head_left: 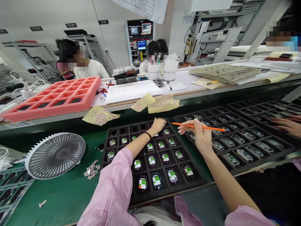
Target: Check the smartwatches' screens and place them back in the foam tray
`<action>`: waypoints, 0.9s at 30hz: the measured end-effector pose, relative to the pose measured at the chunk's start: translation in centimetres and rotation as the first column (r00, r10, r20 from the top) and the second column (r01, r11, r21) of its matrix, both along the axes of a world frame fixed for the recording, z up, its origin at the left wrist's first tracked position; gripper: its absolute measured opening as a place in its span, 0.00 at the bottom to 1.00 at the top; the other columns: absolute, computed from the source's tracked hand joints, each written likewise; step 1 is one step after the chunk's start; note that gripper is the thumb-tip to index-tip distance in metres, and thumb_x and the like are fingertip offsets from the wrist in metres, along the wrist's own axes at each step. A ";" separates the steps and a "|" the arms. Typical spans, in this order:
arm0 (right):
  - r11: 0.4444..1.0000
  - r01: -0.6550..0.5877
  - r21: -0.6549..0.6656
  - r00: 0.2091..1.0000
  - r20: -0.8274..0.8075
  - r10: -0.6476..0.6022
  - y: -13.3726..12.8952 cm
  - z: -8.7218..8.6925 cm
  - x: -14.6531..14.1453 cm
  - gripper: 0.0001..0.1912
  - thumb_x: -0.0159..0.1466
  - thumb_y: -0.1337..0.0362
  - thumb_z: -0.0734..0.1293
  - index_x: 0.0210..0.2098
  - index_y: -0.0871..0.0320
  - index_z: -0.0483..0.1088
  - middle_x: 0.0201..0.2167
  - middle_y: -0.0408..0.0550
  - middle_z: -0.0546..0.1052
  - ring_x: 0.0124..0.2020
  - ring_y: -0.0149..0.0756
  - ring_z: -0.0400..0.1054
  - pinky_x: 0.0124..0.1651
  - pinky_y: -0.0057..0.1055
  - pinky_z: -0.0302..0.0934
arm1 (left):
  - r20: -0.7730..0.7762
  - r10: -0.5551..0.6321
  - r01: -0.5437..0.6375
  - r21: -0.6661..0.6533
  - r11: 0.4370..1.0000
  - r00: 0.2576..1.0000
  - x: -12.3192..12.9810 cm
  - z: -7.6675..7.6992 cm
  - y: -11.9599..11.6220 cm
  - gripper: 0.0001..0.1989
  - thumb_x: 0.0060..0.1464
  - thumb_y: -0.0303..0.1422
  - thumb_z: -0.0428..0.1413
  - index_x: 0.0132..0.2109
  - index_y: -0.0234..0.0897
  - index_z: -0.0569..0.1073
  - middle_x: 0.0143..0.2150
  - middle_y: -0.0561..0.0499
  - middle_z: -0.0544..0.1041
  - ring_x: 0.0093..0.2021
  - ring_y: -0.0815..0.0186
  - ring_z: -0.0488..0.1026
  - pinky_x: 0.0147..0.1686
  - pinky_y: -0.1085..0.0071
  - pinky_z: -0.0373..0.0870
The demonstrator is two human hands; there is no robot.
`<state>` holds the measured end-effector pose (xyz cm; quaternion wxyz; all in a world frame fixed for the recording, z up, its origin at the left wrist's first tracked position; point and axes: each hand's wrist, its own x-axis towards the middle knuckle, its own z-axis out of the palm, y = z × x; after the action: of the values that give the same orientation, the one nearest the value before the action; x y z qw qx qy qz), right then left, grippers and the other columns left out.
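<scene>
My right hand pinches a slim orange pointed stick, its tip pointing left toward the back right corner of a black foam tray. Several smartwatches sit in this tray's cells, many with lit green-and-white screens, such as one smartwatch in the front row. At the back edge of the tray is my left hand, with curled fingers reaching down by the corner cell; whatever they grip is hidden. Several back-row watches at the left have dark screens.
More foam trays of watches lie to the right, where another person's hand rests. A grey fan, small pale strips and a dark watch piece are left. A pink foam tray and papers occupy the raised shelf.
</scene>
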<state>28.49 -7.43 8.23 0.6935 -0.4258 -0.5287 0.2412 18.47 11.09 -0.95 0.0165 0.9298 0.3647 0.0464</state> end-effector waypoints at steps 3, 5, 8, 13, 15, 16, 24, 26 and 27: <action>1.000 0.023 -0.012 0.999 0.029 -0.023 -0.5 0.1 0.4 0.23 0.66 0.48 0.61 0.30 0.59 0.76 0.24 0.49 0.80 0.22 0.36 0.74 0.25 0.32 0.71 | 0.009 0.036 -0.037 0.021 0.999 0.999 0.6 0.2 -0.1 0.17 0.65 0.27 0.41 0.52 0.25 0.69 0.50 0.33 0.71 0.50 0.54 0.70 0.49 0.59 0.62; 0.999 0.038 -0.017 0.999 0.032 -0.038 -0.8 0.1 0.8 0.23 0.66 0.48 0.61 0.30 0.59 0.76 0.24 0.49 0.80 0.22 0.36 0.74 0.24 0.33 0.71 | 0.019 0.046 -0.046 0.026 0.999 0.999 0.9 0.2 -0.6 0.18 0.65 0.28 0.41 0.55 0.24 0.67 0.54 0.30 0.68 0.53 0.52 0.68 0.48 0.59 0.63; 0.998 0.051 -0.028 0.998 0.032 -0.050 -1.2 0.0 1.2 0.23 0.66 0.48 0.61 0.29 0.60 0.76 0.23 0.49 0.79 0.22 0.36 0.74 0.25 0.33 0.71 | 0.019 0.022 -0.022 -0.010 1.000 1.000 1.0 0.5 -1.2 0.19 0.66 0.34 0.42 0.55 0.26 0.67 0.55 0.32 0.66 0.53 0.51 0.67 0.48 0.59 0.65; 0.998 0.049 -0.033 0.999 0.002 -0.049 -1.5 -0.6 1.8 0.23 0.66 0.48 0.62 0.29 0.60 0.76 0.24 0.49 0.79 0.22 0.36 0.74 0.25 0.32 0.70 | 0.033 -0.025 0.027 -0.091 0.996 0.999 -1.6 2.7 0.4 0.16 0.63 0.35 0.48 0.53 0.31 0.70 0.55 0.37 0.66 0.53 0.54 0.68 0.48 0.63 0.66; 0.998 0.046 -0.040 0.999 -0.016 -0.047 -1.3 -0.8 1.8 0.23 0.66 0.48 0.61 0.29 0.60 0.76 0.23 0.49 0.79 0.22 0.36 0.74 0.24 0.33 0.70 | 0.011 -0.066 0.067 -0.159 0.985 0.998 -3.5 3.6 1.5 0.13 0.58 0.35 0.54 0.47 0.33 0.74 0.50 0.42 0.70 0.47 0.59 0.71 0.46 0.67 0.68; 0.998 0.039 -0.046 0.999 -0.023 -0.040 -1.1 -0.9 1.7 0.24 0.66 0.47 0.61 0.29 0.60 0.76 0.23 0.49 0.79 0.22 0.36 0.74 0.24 0.33 0.70 | 0.002 -0.095 0.094 -0.196 0.976 0.995 -4.4 3.8 2.0 0.12 0.56 0.35 0.57 0.45 0.35 0.75 0.48 0.45 0.71 0.44 0.62 0.72 0.44 0.70 0.68; 0.995 -0.075 -0.065 0.997 -0.032 0.073 0.5 -1.3 0.2 0.24 0.66 0.47 0.61 0.30 0.60 0.75 0.23 0.49 0.79 0.22 0.35 0.73 0.24 0.32 0.70 | 0.053 -0.043 0.052 -0.168 0.984 0.998 -6.6 1.9 0.4 0.15 0.60 0.37 0.52 0.51 0.35 0.71 0.51 0.44 0.69 0.42 0.63 0.73 0.45 0.68 0.69; 0.993 -0.093 -0.070 0.995 -0.028 0.091 0.6 -1.4 -0.1 0.23 0.66 0.47 0.61 0.31 0.60 0.75 0.23 0.48 0.78 0.22 0.34 0.73 0.25 0.31 0.70 | 0.043 0.007 -0.001 -0.129 0.992 0.999 -6.1 1.8 -0.6 0.14 0.62 0.38 0.49 0.49 0.33 0.71 0.50 0.42 0.69 0.44 0.61 0.72 0.45 0.66 0.69; 0.992 -0.100 -0.075 0.995 -0.024 0.098 0.6 -1.5 -0.3 0.22 0.66 0.48 0.62 0.31 0.60 0.75 0.24 0.48 0.78 0.23 0.34 0.74 0.25 0.30 0.70 | 0.030 0.015 -0.011 -0.121 0.993 0.999 -6.0 2.1 -1.0 0.14 0.63 0.38 0.48 0.47 0.34 0.72 0.50 0.42 0.69 0.45 0.61 0.72 0.45 0.66 0.69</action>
<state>28.24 -6.79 6.74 0.6693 -0.4226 -0.5328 0.2994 12.42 10.12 1.10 0.0781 0.9239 0.3726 0.0386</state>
